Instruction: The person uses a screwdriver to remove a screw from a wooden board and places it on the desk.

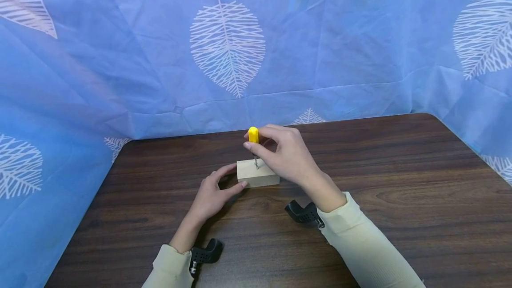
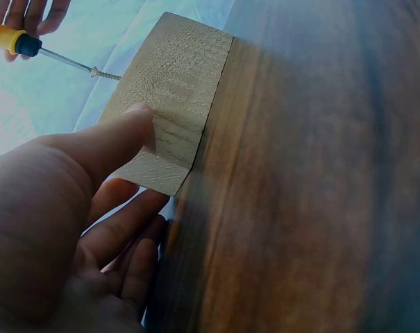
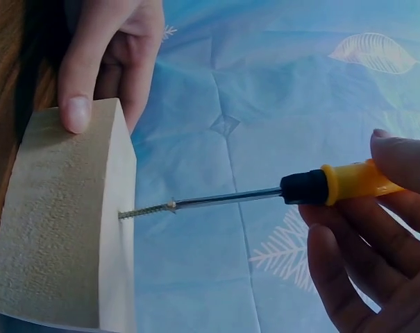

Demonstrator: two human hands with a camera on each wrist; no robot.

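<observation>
A pale wooden block lies on the dark tabletop. My left hand holds its left end, thumb on the near face and fingers round the far side. My right hand pinches the yellow handle of a screwdriver between thumb and fingers, above the block. From its black collar the thin shaft runs down to the head of a screw. The screw's tip is in the block's top face, with most of the thread showing. In the left wrist view the same screw stands out from the wood.
The brown wood-grain table extends around the block, with its far edge just beyond the hands. Behind hangs a blue cloth with white leaf prints. Black wrist mounts stick out at both cream sleeves.
</observation>
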